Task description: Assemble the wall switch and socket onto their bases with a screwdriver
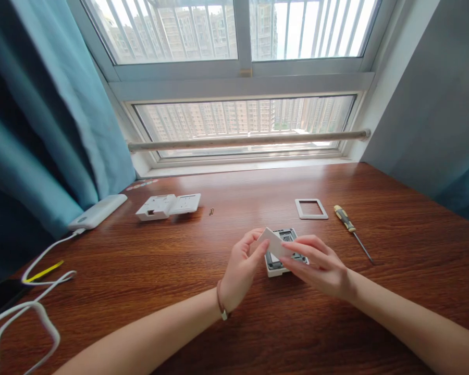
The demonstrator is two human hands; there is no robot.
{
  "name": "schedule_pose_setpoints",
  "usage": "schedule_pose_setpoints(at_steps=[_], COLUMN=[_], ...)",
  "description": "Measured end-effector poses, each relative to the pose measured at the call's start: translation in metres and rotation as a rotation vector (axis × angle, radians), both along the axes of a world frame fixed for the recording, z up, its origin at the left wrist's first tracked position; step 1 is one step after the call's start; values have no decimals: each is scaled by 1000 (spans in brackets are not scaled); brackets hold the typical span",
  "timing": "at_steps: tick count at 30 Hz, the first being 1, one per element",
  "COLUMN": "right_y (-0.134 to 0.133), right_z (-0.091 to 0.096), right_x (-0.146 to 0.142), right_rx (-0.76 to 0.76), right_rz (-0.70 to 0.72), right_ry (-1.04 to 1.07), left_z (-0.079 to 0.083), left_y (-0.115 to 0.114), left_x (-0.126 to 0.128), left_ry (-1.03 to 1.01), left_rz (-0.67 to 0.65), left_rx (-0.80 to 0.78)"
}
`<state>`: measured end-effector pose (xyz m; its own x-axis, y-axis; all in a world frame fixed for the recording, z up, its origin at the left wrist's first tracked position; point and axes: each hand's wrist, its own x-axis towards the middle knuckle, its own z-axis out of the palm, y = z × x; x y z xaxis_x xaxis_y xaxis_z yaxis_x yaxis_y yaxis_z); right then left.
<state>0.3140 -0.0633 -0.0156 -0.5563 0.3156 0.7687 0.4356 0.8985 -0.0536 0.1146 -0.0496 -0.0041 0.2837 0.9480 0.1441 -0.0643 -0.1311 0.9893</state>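
Observation:
A grey-and-white wall switch body [280, 267] lies on the wooden table [203, 260] in front of me. Over it a flat white rocker plate [272, 242] is tilted up on one edge. My left hand [240, 271] pinches the plate's left edge between thumb and fingers. My right hand [316, 265] has its fingers pressed on the plate's right side and on the switch body beneath.
A white square frame [311, 208] and a yellow-handled screwdriver [352, 230] lie to the right. Further left are two white socket parts [168, 205], a small screw [211, 211], a white power bank [97, 211] and white cables [31, 307]. The window sill runs behind.

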Motion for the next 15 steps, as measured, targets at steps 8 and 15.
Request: schedule_pose_setpoints(at_steps=[8,15], right_y=[3,9], right_z=[14,13], right_x=[-5,0], right_rx=[-386,-438], right_rz=[61,16], right_ry=[101,52], left_z=[10,1], left_y=[6,6], left_x=[-7,-6], left_ry=[221,399], left_rz=[-125,-40], left_rx=[115,349])
